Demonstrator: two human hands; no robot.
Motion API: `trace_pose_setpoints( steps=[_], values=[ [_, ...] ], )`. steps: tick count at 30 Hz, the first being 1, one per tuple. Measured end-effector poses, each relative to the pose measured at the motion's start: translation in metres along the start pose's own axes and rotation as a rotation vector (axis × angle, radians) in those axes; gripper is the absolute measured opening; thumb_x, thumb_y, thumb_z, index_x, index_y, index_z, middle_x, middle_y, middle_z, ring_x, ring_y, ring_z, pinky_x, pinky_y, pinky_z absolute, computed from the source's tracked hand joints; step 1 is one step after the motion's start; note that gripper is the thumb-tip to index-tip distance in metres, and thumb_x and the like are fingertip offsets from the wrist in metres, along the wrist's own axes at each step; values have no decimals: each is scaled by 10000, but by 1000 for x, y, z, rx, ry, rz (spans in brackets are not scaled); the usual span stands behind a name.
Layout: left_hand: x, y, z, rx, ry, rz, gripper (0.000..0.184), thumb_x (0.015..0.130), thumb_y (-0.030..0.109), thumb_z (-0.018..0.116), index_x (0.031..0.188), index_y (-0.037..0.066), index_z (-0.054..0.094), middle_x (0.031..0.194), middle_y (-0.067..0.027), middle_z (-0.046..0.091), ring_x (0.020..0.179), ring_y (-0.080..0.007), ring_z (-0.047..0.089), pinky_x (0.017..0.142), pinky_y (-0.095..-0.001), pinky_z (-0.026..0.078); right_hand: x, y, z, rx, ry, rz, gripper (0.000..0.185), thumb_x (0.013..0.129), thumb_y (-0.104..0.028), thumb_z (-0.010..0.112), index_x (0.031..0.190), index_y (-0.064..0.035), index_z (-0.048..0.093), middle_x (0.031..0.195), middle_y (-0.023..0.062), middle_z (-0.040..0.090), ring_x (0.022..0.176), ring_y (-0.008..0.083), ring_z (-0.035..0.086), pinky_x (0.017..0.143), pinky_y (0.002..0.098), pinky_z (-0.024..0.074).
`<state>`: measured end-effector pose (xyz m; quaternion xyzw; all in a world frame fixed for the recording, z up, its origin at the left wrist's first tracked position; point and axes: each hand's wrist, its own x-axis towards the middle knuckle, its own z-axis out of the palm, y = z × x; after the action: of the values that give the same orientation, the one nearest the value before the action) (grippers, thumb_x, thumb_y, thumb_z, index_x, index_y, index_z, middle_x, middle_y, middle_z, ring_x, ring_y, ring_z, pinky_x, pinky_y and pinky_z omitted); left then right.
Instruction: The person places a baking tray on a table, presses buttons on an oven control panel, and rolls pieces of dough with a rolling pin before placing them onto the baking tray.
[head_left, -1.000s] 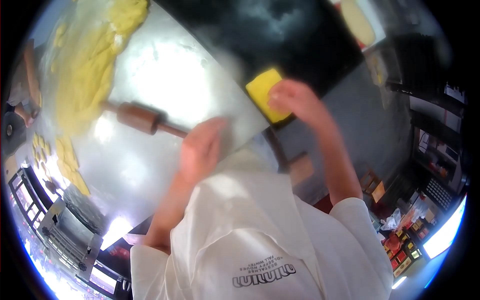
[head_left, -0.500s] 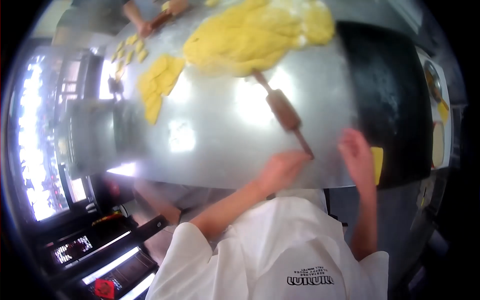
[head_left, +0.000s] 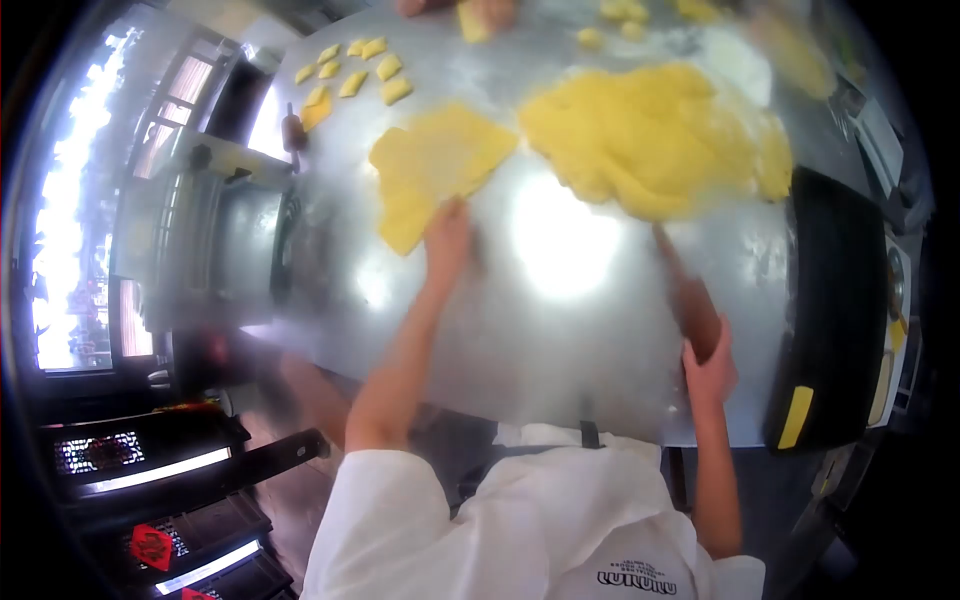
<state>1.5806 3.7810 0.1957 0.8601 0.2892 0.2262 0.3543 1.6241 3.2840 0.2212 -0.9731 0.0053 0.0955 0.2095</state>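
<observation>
My left hand (head_left: pixel 449 240) reaches to the lower edge of a flat, irregular yellow dough sheet (head_left: pixel 430 150); its fingers look closed at that edge, but blur hides the exact grip. On the right, my right hand (head_left: pixel 711 362) is wrapped round the lower end of a brown wooden rolling pin (head_left: pixel 694 305), which lies tilted on the metal table. The pin's far handle points at a large yellow dough mass (head_left: pixel 650 140). A yellow rectangular dough piece (head_left: pixel 796 417) rests on the black board (head_left: pixel 835 300) at the right.
Several small dough pieces (head_left: pixel 352 83) lie at the back left of the metal table (head_left: pixel 480 340). Another person's hands (head_left: pixel 490 12) hold dough at the far edge. White flour (head_left: pixel 738 65) lies behind the large mass. Beyond the board stands a white tray (head_left: pixel 885 375).
The yellow rectangle has been let go on the black board. My left hand has left the rolling pin and moved to the dough sheet; my right hand has moved onto the pin. The view has shifted.
</observation>
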Motion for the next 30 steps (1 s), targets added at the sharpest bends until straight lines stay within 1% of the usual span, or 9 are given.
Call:
trace_pose_setpoints(
  steps=[3,6,9,12,15,18,23,26,30],
  values=[
    [95,-16,-29,217,153,164,404,999,192,548,1315,-50,617,1271,-268,661,1207,-406,629,1033,-431,483,-12,16,12,25,162,-123,774,779,-272,816,1454,-73,492,1285,207,657,1153,400,641,985,469,510],
    [173,-64,-31,286,143,216,390,980,152,524,1298,-51,624,1265,-275,655,1201,-426,613,1029,-458,482,-13,16,21,45,279,-175,759,747,-242,832,1418,-59,528,1261,205,667,1128,401,652,969,476,517],
    [210,-56,-33,413,-27,337,357,948,133,538,1246,-22,658,1200,-266,677,1159,-419,629,992,-470,503,-11,17,24,16,333,-185,756,748,-220,826,1417,-44,521,1256,212,664,1126,400,654,964,462,521],
    [235,-28,-32,688,-260,201,318,921,138,574,1189,14,691,1145,-226,697,1107,-394,650,956,-457,526,-11,15,24,30,330,-171,755,748,-217,824,1414,-33,520,1259,213,662,1127,403,653,968,457,520],
    [269,-63,-24,626,-258,18,274,905,201,609,1098,48,730,1056,-195,711,1035,-378,667,890,-449,545,-10,22,29,34,337,-173,752,750,-216,821,1412,-29,519,1264,216,660,1120,407,656,968,451,522],
    [288,-50,-38,982,-712,310,283,907,301,610,942,62,756,962,-178,719,937,-353,682,814,-443,549,-11,28,31,18,331,-146,749,753,-216,820,1412,-29,517,1263,218,660,1108,405,662,963,448,526],
    [320,-84,-24,1322,-903,573,271,941,289,592,919,60,736,933,-168,712,887,-381,674,776,-443,536,-11,25,30,9,336,-123,747,771,-221,818,1423,-39,503,1255,213,664,1090,395,672,948,446,532],
    [270,-60,-20,404,-147,39,187,948,215,604,987,54,689,940,-164,698,899,-385,672,787,-450,527,-10,26,31,10,365,-139,738,782,-214,811,1431,-53,497,1255,204,666,1079,391,677,937,446,536],
    [207,10,-25,272,-28,256,133,938,138,630,1028,41,647,960,-176,688,911,-364,674,801,-439,526,-10,25,31,0,369,-129,758,760,-201,821,1431,-59,500,1252,206,668,1078,389,678,934,445,537]
  ],
)
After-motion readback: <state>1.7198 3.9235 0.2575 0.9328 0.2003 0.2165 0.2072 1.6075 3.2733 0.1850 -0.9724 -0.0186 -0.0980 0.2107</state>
